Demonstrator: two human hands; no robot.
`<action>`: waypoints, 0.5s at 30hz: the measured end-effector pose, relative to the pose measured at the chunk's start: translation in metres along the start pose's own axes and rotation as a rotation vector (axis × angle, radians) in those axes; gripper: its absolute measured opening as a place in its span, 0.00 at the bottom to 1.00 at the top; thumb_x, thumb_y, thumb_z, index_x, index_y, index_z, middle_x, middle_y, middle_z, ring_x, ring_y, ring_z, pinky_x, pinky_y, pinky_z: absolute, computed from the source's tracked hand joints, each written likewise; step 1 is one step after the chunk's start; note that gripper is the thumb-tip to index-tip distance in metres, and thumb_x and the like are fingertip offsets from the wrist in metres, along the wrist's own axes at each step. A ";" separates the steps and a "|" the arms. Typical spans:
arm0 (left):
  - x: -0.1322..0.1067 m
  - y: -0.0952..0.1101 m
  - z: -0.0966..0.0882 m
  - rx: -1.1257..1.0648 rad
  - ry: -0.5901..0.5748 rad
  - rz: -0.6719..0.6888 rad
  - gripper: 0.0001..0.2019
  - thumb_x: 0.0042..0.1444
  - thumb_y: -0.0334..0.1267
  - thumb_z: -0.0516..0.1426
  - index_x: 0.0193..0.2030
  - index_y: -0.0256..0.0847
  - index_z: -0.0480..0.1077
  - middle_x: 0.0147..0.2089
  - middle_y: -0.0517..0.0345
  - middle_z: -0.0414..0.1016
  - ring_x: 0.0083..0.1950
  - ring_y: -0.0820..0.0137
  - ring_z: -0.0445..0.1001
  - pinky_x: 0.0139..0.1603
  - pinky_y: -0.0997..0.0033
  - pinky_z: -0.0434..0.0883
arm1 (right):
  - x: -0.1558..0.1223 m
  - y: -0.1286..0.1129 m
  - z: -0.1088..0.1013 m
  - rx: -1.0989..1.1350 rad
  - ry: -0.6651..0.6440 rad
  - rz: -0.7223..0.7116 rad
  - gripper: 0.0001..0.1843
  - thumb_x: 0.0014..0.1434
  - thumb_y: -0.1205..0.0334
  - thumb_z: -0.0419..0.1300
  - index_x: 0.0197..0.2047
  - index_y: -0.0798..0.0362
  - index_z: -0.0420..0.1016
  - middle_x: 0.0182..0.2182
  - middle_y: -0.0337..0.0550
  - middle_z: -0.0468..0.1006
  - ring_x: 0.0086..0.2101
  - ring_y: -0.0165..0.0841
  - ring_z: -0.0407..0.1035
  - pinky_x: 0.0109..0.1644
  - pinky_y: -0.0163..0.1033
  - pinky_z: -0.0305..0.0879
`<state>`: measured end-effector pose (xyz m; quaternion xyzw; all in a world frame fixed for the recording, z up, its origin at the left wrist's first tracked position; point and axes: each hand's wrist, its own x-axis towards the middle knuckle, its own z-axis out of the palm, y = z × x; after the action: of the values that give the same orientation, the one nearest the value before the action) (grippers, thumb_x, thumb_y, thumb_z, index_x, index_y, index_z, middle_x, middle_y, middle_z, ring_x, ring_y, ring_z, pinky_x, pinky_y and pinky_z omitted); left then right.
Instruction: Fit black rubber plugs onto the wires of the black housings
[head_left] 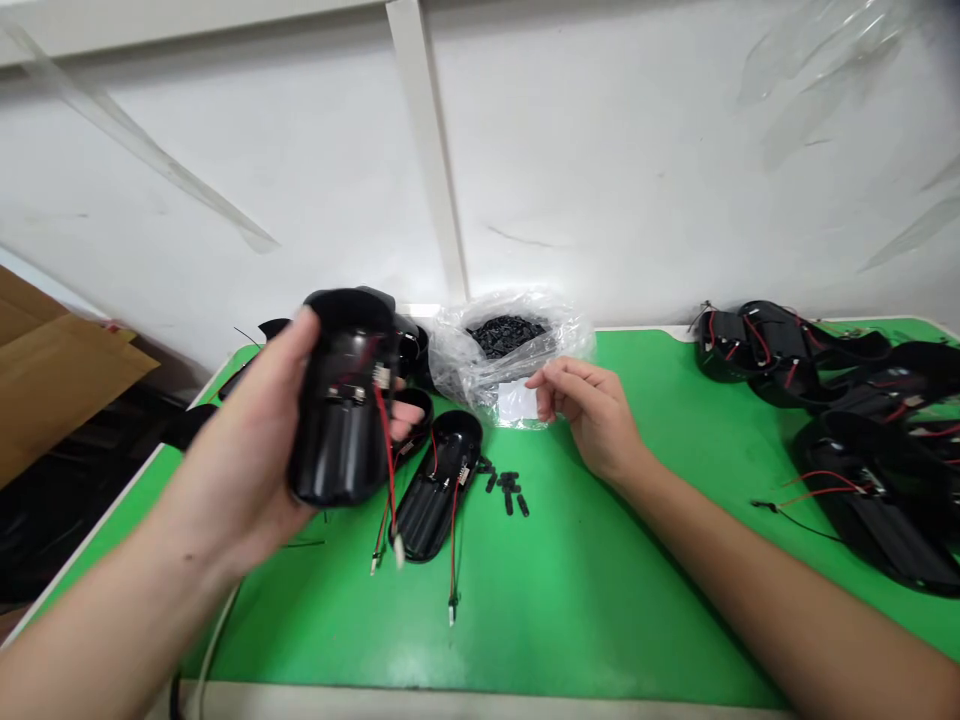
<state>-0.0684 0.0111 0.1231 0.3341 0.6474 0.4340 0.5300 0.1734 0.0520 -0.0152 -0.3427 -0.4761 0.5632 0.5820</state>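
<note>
My left hand (pixel 274 400) is wrapped round a black plastic housing (pixel 337 460), raised above the table and tilted so its hollow inside faces me. Red wires with a pale connector dangle from it. Over the green surface, my right hand (pixel 589 405) has its fingers curled in a pinch; whatever they hold, if anything, cannot be made out. Just beyond those fingers is a clear plastic bag (pixel 457 350) of small black parts (pixel 504 335), with a white label (pixel 517 402). Another black housing (pixel 427 505) with red wires lies below the bag, beside several loose black pieces (pixel 510 490).
More wired black housings (pixel 870 480) are piled on the right of the green table (pixel 570 610), and others stand behind my left hand. A white wall (pixel 600 180) rises at the back. Brown cardboard (pixel 60 360) is at far left. A pale cable (pixel 214 645) hangs near the front edge.
</note>
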 end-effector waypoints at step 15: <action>0.053 -0.039 -0.119 1.342 0.361 0.519 0.37 0.63 0.58 0.53 0.76 0.44 0.57 0.63 0.42 0.69 0.70 0.48 0.68 0.75 0.37 0.71 | -0.005 -0.006 0.004 -0.233 -0.020 -0.097 0.16 0.67 0.53 0.63 0.34 0.55 0.82 0.25 0.40 0.75 0.28 0.30 0.67 0.34 0.37 0.62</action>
<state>-0.1947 0.0185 0.0738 0.6518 0.7508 0.1044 -0.0224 0.1722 0.0458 -0.0088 -0.3788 -0.5601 0.4787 0.5600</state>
